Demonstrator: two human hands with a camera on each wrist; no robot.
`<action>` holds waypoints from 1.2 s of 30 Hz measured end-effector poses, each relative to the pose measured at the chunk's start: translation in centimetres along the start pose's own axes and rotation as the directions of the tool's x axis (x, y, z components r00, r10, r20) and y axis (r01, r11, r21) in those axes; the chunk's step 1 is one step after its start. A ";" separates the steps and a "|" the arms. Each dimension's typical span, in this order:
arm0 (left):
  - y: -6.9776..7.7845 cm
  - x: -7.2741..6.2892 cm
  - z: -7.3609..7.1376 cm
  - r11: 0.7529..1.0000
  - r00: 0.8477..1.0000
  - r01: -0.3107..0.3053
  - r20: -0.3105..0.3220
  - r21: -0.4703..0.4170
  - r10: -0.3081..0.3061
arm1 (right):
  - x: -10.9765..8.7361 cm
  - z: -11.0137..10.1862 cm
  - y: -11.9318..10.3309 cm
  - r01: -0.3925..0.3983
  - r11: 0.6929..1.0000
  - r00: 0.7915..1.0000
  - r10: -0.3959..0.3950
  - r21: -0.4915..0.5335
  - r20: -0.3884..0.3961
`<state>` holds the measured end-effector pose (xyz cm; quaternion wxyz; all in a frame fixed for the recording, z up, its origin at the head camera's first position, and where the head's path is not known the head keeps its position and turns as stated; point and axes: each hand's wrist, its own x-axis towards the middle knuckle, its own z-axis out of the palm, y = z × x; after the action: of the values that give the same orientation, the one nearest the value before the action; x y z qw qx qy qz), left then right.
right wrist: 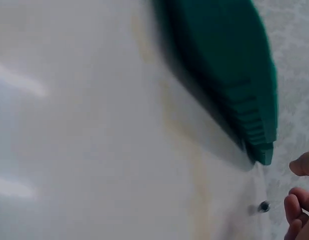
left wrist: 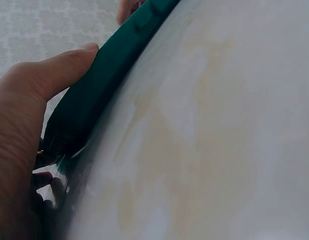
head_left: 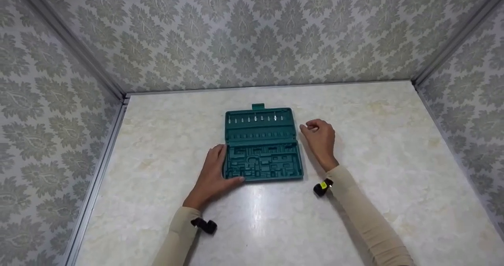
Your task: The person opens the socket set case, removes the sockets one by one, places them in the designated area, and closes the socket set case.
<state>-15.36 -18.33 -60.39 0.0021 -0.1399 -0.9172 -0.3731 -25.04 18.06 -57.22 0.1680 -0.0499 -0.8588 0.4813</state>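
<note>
A green plastic socket-set case lies unfolded on the table in the head view. Its far half holds a row of small silver bits; moulded recesses fill the near half. My left hand grips the near left corner, with fingers along the left side and the thumb on the front edge. To the right of the case is my right hand, apart from it. Its fingers are loosely bent, with a gap to the thumb. Near those fingertips in the right wrist view, a small round metal piece appears on the table.
The pale marbled table extends around the case on all sides. Patterned walls border it at the back, left and right. A dark camera is strapped to each wrist.
</note>
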 end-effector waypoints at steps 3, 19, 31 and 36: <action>-0.1 0.0 0.0 1.000 1.000 -0.006 -0.006 -0.003 0.006 | 0.5 0.2 -0.9 0.038 0.999 0.996 -0.037 -0.004 0.083; 0.2 -0.2 -0.1 0.999 0.999 -0.040 -0.012 0.014 0.040 | 3.2 2.5 -2.0 0.215 0.976 0.908 -0.192 -0.020 0.372; 0.3 -0.3 -0.2 1.000 1.000 0.002 0.010 -0.001 -0.002 | 5.4 3.9 -3.2 0.249 0.965 0.868 -0.185 -0.081 0.460; 0.3 -0.4 -0.3 1.000 1.000 0.012 0.010 0.007 -0.012 | 5.5 3.9 -3.8 0.242 0.959 0.849 -0.138 -0.144 0.510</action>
<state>-14.94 -18.37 -60.01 -0.0044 -0.1362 -0.9192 -0.3694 -31.27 14.19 -54.54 -0.0167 0.1439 -0.9182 0.3687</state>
